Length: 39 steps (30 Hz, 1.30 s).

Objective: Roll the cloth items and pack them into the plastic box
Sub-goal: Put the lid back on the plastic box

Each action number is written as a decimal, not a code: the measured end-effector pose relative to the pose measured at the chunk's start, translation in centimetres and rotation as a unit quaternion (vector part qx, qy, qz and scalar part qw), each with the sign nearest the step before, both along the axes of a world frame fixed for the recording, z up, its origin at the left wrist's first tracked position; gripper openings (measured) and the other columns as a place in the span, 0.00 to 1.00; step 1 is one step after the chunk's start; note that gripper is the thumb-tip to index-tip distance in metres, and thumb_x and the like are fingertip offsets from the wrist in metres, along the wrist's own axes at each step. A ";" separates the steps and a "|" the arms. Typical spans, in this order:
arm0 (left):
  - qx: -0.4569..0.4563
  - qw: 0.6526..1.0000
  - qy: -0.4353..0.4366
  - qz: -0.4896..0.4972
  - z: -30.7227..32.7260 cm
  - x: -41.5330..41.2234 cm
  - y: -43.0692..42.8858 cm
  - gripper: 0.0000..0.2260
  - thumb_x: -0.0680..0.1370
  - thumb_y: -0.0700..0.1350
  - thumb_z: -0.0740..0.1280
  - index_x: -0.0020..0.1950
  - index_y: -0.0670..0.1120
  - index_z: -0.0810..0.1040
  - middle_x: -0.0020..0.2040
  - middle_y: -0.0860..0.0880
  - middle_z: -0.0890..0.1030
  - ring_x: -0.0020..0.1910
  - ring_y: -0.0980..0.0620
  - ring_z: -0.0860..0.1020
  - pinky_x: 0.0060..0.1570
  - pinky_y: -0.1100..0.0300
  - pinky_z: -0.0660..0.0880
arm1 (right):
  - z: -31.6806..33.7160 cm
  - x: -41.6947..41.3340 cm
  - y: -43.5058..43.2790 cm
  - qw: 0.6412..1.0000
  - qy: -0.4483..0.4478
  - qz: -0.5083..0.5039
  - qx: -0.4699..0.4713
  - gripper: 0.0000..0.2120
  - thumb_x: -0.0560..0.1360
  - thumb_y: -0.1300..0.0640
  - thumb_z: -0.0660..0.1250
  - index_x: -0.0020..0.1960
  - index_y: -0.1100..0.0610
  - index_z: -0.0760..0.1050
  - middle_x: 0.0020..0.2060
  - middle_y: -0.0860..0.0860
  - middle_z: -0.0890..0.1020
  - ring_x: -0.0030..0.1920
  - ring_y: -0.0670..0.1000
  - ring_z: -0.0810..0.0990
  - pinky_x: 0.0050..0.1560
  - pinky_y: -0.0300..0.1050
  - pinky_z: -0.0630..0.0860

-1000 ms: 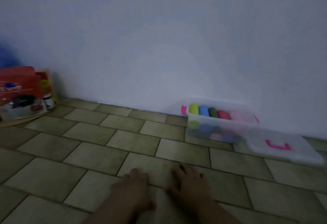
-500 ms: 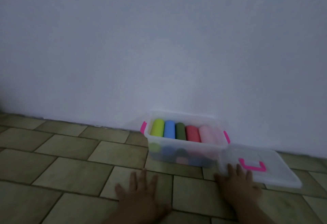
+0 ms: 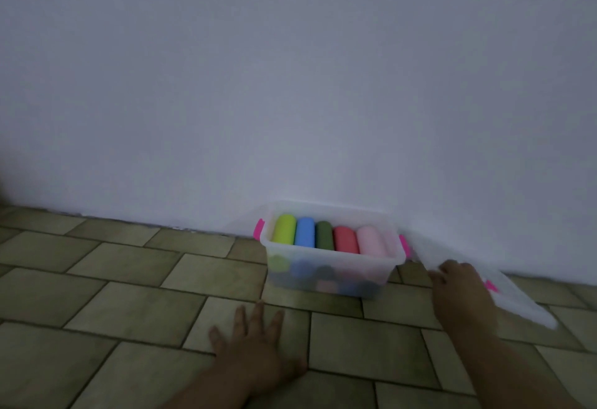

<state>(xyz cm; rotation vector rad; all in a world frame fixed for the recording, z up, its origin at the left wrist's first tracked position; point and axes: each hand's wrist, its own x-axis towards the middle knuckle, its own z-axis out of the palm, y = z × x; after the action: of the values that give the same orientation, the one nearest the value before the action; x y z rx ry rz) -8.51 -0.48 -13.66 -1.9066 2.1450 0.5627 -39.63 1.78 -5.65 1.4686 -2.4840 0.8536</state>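
Observation:
A clear plastic box (image 3: 332, 260) with pink side clips stands on the tiled floor against the wall. Rolled cloths fill it in a row: yellow-green (image 3: 284, 228), blue (image 3: 305, 232), dark green (image 3: 324, 236), red (image 3: 345, 239) and pink (image 3: 371, 240), with more rolls dimly visible beneath. My right hand (image 3: 458, 289) grips the near edge of the clear lid (image 3: 517, 299), which is tilted up to the right of the box. My left hand (image 3: 258, 344) lies flat on the floor with fingers spread, in front of the box.
A plain white wall (image 3: 290, 85) rises directly behind the box. Greenish floor tiles (image 3: 113, 279) stretch to the left and front. The light is dim.
My view has swung right, so the red package at the left has left the frame. My right hand has reached the lid, taken hold of its edge and tilted it up. My left hand stays flat on the floor.

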 end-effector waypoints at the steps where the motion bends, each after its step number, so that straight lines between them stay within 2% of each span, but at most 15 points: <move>1: 0.001 1.000 0.001 0.002 0.1 0.0 0.0 0.50 0.56 0.80 0.52 0.72 0.66 0.36 0.76 0.53 0.32 0.74 0.44 0.32 0.59 0.27 0.36 | 1.5 0.0 0.0 1.000 -0.001 0.004 -0.025 0.11 0.78 0.55 0.61 0.47 0.63 0.77 0.41 0.56 0.73 0.39 0.58 0.75 0.38 0.47 0.69; 4: 0.016 1.000 0.014 -0.001 0.8 0.2 0.0 0.48 0.58 0.78 0.54 0.73 0.66 0.40 0.77 0.53 0.36 0.75 0.44 0.36 0.61 0.28 0.40 | 5.8 2.0 -0.8 0.996 0.034 0.027 -0.074 0.11 0.78 0.54 0.61 0.44 0.62 0.77 0.38 0.54 0.72 0.35 0.55 0.72 0.36 0.46 0.67; 6: -0.001 0.996 0.089 0.018 2.4 0.5 -0.6 0.40 0.62 0.73 0.58 0.73 0.64 0.54 0.78 0.51 0.52 0.75 0.43 0.52 0.65 0.33 0.53 | 7.7 5.2 -1.3 0.990 0.097 0.062 -0.086 0.12 0.78 0.52 0.61 0.43 0.59 0.76 0.37 0.52 0.72 0.35 0.54 0.73 0.37 0.46 0.71; 7: -0.037 0.981 0.183 0.060 3.6 0.7 -1.1 0.34 0.64 0.70 0.59 0.70 0.62 0.64 0.73 0.49 0.65 0.70 0.45 0.64 0.65 0.39 0.62 | 8.2 7.2 -1.6 0.983 0.135 0.088 -0.092 0.12 0.77 0.51 0.61 0.43 0.58 0.76 0.37 0.51 0.72 0.36 0.53 0.74 0.38 0.47 0.72; 8: -0.086 0.944 0.297 0.113 5.1 0.8 -1.7 0.26 0.66 0.66 0.59 0.62 0.59 0.73 0.63 0.50 0.76 0.60 0.47 0.74 0.60 0.45 0.71 | 8.4 9.3 -1.9 0.974 0.168 0.117 -0.094 0.12 0.77 0.49 0.61 0.42 0.56 0.75 0.36 0.50 0.72 0.36 0.52 0.73 0.39 0.47 0.72; 10: -0.194 0.839 0.461 0.213 8.4 1.2 -3.6 0.13 0.71 0.58 0.60 0.47 0.53 0.78 0.48 0.49 0.81 0.44 0.49 0.77 0.49 0.52 0.76 | 7.9 13.6 -2.6 0.959 0.210 0.168 -0.086 0.11 0.76 0.47 0.61 0.40 0.53 0.73 0.36 0.48 0.71 0.36 0.50 0.71 0.41 0.47 0.70; 12: -0.234 0.788 0.503 0.266 11.2 1.6 -5.9 0.12 0.76 0.55 0.63 0.54 0.50 0.78 0.55 0.46 0.80 0.48 0.49 0.76 0.50 0.56 0.73 | 7.0 17.3 -3.5 0.945 0.238 0.211 -0.083 0.10 0.73 0.47 0.66 0.39 0.52 0.75 0.35 0.49 0.74 0.36 0.51 0.74 0.42 0.49 0.72; 14: -0.195 0.800 0.496 0.278 13.3 1.4 -8.2 0.21 0.78 0.56 0.61 0.65 0.44 0.73 0.63 0.44 0.76 0.57 0.46 0.74 0.55 0.56 0.70 | 5.8 19.8 -5.0 0.937 0.243 0.243 -0.063 0.09 0.73 0.47 0.67 0.43 0.53 0.77 0.39 0.51 0.78 0.41 0.54 0.77 0.47 0.51 0.73; 18: -0.087 0.858 0.432 0.264 15.4 -0.1 -11.8 0.24 0.79 0.56 0.59 0.69 0.41 0.68 0.68 0.42 0.72 0.62 0.42 0.73 0.63 0.52 0.70 | 3.9 21.2 -8.1 0.941 0.188 0.282 0.007 0.16 0.79 0.43 0.55 0.54 0.52 0.74 0.50 0.50 0.76 0.52 0.53 0.74 0.58 0.52 0.66; 22: -0.078 0.885 0.399 0.229 14.4 -0.6 -14.3 0.24 0.77 0.54 0.64 0.66 0.39 0.70 0.61 0.41 0.75 0.56 0.43 0.75 0.54 0.55 0.74 | 4.0 18.1 -9.5 0.949 0.113 0.294 -0.023 0.25 0.75 0.35 0.50 0.54 0.49 0.78 0.50 0.45 0.78 0.50 0.48 0.76 0.57 0.48 0.67; 25: -0.085 0.913 0.352 0.185 13.4 -0.9 -15.2 0.21 0.76 0.53 0.66 0.61 0.40 0.73 0.53 0.46 0.76 0.45 0.50 0.74 0.36 0.61 0.69 | 5.0 11.9 -9.8 0.978 0.085 0.180 -0.056 0.16 0.76 0.45 0.54 0.53 0.49 0.78 0.49 0.47 0.78 0.49 0.50 0.78 0.49 0.45 0.68; 29: -0.116 0.923 0.321 0.178 12.0 -1.2 -15.9 0.14 0.75 0.48 0.65 0.56 0.42 0.77 0.53 0.44 0.79 0.44 0.50 0.74 0.37 0.61 0.67 | 4.8 4.0 -10.0 0.995 0.010 -0.012 0.098 0.17 0.75 0.55 0.57 0.63 0.52 0.71 0.59 0.53 0.74 0.56 0.55 0.74 0.54 0.50 0.70; 33: -0.115 0.925 0.310 0.186 11.9 -1.4 -16.2 0.12 0.75 0.47 0.65 0.55 0.41 0.77 0.53 0.44 0.78 0.45 0.49 0.74 0.38 0.61 0.68 | 3.5 2.9 -10.3 0.980 -0.153 0.031 0.121 0.12 0.75 0.59 0.55 0.57 0.57 0.72 0.55 0.57 0.77 0.50 0.57 0.75 0.46 0.45 0.69; 36: -0.112 0.934 0.289 0.176 12.2 -1.3 -16.0 0.12 0.76 0.46 0.65 0.56 0.40 0.77 0.55 0.43 0.78 0.46 0.48 0.74 0.42 0.62 0.68 | 3.8 3.1 -9.8 0.981 -0.152 0.024 0.114 0.05 0.74 0.59 0.56 0.45 0.56 0.70 0.48 0.55 0.79 0.40 0.53 0.74 0.38 0.44 0.66; 39: -0.092 0.953 0.244 0.153 12.2 -0.9 -15.9 0.14 0.76 0.46 0.64 0.58 0.40 0.75 0.55 0.44 0.77 0.50 0.49 0.75 0.43 0.63 0.67 | 4.3 3.0 -9.2 0.982 -0.125 0.011 0.142 0.05 0.74 0.57 0.57 0.40 0.54 0.68 0.47 0.52 0.78 0.43 0.53 0.75 0.45 0.45 0.70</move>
<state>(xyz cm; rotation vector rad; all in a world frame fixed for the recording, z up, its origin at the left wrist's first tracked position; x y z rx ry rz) -9.41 -16.39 -1.45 -2.4355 2.2503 1.0211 -36.64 -7.47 -1.39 1.5604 -2.8830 0.7521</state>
